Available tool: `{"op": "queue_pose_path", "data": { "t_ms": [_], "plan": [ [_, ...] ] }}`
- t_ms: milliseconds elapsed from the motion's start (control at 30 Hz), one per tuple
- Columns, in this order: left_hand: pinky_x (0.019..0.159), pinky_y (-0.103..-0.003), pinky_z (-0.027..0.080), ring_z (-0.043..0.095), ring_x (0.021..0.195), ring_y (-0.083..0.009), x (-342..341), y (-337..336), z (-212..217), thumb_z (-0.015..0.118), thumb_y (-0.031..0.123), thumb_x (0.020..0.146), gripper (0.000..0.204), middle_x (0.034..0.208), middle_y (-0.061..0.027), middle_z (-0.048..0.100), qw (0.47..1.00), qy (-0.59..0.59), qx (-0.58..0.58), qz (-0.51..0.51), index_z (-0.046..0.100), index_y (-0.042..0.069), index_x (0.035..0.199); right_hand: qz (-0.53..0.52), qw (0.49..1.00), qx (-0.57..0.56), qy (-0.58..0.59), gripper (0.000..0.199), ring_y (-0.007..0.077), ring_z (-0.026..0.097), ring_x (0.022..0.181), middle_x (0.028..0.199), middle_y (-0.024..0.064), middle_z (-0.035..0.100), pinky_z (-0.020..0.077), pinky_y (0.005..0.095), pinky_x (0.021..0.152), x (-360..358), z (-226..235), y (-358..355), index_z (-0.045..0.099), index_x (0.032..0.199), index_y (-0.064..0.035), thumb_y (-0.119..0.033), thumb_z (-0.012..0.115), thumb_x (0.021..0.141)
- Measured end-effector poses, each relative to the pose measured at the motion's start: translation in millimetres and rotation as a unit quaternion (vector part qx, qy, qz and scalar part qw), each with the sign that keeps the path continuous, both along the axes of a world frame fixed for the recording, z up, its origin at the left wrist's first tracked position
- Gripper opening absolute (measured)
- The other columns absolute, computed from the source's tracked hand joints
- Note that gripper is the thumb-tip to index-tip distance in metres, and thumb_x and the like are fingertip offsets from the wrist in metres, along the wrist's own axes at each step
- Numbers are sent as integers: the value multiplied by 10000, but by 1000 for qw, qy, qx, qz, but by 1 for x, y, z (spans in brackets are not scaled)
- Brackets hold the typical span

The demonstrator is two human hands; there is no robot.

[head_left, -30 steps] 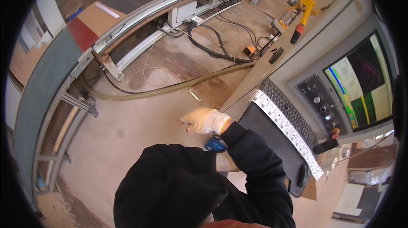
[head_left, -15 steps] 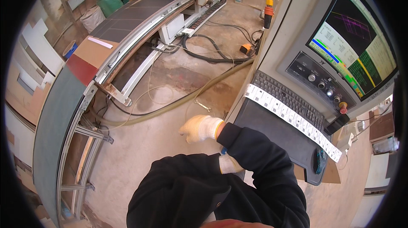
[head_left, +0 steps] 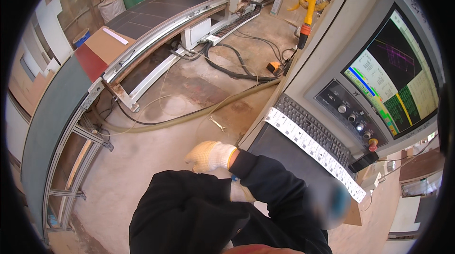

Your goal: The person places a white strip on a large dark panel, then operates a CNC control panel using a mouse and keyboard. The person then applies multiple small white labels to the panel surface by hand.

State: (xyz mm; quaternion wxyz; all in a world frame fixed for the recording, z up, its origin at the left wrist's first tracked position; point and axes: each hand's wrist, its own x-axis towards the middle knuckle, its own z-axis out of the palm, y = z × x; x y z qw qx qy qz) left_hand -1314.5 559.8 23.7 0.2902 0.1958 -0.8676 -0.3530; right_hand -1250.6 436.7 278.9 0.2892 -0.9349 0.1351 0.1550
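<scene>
Points left with the right hand, gloved in cream knit, fingers bent close together; cannot tell whether pinching anything. Has the left hand, likewise gloved, mostly hidden beneath the black cloth right sleeve; cannot tell the state of its fingers. Shows just a sliver of a small blue object between right wrist and left hand, behind the right fingertips; cannot tell whether touching the left fingers. Has a silvery metal wrench beyond, on the pale concrete floor, apart from the right fingers.
</scene>
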Motion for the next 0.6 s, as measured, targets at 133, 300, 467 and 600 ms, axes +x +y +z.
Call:
{"op": "queue_pose_path", "data": {
  "t_ms": [133, 300, 467, 600],
  "plan": [
    [1185, -303, 339, 478, 1394, -181, 0, -1, -3, 484, 237, 1083, 382, 1489, -121, 525, 1000, 1, 0, 2, 557, 62, 1414, 9, 1000, 13, 13, 511, 411, 643, 1163, 1226, 202, 703, 506, 496, 995, 0, 2, -1, 649, 1352, -113, -336, 667, 892],
    [1178, -300, 345, 488, 1382, -181, -3, -3, -7, 489, 229, 1081, 370, 1475, -123, 534, 1000, 4, -1, 3, 566, 60, 1400, 9, 1000, 7, 16, 505, 412, 643, 1161, 1219, 199, 704, 508, 500, 984, -2, 4, -6, 650, 1339, -107, -340, 672, 892],
    [1171, -296, 350, 497, 1371, -181, -2, -6, -20, 494, 221, 1078, 358, 1461, -125, 543, 1000, 9, -6, 10, 576, 58, 1386, 6, 1000, -2, 8, 497, 406, 647, 1158, 1217, 192, 706, 510, 498, 981, -4, 4, -8, 653, 1329, -113, -344, 678, 891],
    [1165, -294, 355, 504, 1361, -181, -8, -10, -22, 497, 214, 1076, 349, 1450, -126, 551, 999, 25, -13, 18, 583, 57, 1375, 0, 1000, 6, 11, 497, 398, 651, 1158, 1224, 184, 707, 511, 490, 979, -4, 3, -11, 650, 1333, -118, -346, 683, 892]
  ]
}}
